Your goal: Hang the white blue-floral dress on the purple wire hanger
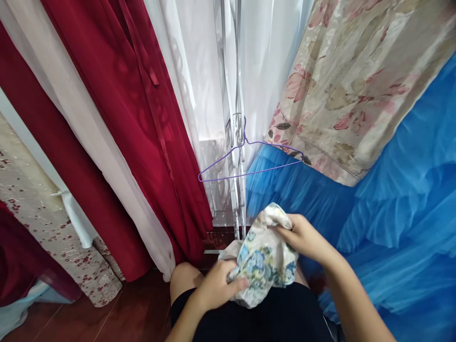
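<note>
"Holding a bunched floral cloth just over the lap, off-white with blue blooms and green leaves. Can you see both hands from there?"

"Clearly. The left hand is grasping its lower left side, thumb lying across the print. What about the other?"

"The right hand has the upper right edge pinched between thumb and fingers. And that purple hanger?"

"Beyond the cloth and apart from it, hook up by the white metal uprights. I can't tell exactly what it's hooked on."

"White fabric hangs behind those. To the left of it there's a deep red length with a thin tie running down."

"And over on the right, a beige panel with pink flowers hangs in front of blue ruffled tulle."

"Under the cloth I see black clothing and a bare knee, with reddish tiled floor below."
</note>
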A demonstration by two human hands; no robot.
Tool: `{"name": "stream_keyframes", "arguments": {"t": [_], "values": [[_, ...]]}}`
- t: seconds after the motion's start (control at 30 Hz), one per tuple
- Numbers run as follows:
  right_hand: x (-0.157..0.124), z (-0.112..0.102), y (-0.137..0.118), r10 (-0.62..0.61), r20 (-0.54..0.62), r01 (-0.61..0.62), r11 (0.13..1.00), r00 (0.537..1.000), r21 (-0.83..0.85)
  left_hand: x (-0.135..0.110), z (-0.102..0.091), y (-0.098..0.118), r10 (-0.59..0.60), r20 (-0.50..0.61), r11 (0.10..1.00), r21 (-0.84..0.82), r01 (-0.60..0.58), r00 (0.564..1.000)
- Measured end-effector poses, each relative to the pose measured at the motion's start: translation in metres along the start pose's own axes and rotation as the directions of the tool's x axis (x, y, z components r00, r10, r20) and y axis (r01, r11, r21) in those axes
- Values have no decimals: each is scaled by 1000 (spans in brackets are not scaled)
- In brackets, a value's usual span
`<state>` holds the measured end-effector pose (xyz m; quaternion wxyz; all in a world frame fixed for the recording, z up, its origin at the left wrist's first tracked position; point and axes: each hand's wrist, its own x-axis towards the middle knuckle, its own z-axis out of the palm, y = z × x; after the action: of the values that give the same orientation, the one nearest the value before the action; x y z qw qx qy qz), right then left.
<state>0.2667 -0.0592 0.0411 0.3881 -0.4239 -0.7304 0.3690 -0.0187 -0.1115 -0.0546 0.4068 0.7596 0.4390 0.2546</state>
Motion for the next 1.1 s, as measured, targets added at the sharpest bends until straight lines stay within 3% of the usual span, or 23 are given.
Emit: {"name": "stream_keyframes", "arguments": {"t": [0.07, 0.2, 0.33, 0.47, 0.6, 0.77, 0.87, 0.97, 1.1], "values": [[13, -21, 3, -118, -87, 94, 966, 989, -242, 5, -35, -18, -36, -140, 958, 277, 74, 989], [50, -51, 11, -236, -131, 136, 842, 963, -521, 33, -125, -37, 143, -256, 813, 581, 34, 956], [100, -56, 15, -285, -162, 113, 746, 945, -656, 79, -197, -23, 242, -300, 768, 641, 8, 923], [138, -51, 19, -132, -220, -68, 694, 966, -717, 125, -238, 3, 312, -406, 801, 598, -8, 859], [144, -44, 26, -76, -230, -113, 697, 970, -708, 153, -243, 36, 398, -488, 828, 556, -74, 777], [126, -27, 30, -123, -175, -19, 764, 977, -645, 170, -205, 82, 532, -406, 788, 557, -260, 743], [108, -27, 28, -186, -164, 39, 770, 969, -637, 171, -184, 95, 565, -443, 749, 629, -208, 696], [86, -48, 28, -306, -192, 106, 740, 933, -664, 167, -178, 93, 587, -468, 722, 672, -165, 661], [71, -102, 27, -420, -211, 211, 756, 883, -620, 163, -183, 86, 640, -436, 694, 681, -233, 633]]}}
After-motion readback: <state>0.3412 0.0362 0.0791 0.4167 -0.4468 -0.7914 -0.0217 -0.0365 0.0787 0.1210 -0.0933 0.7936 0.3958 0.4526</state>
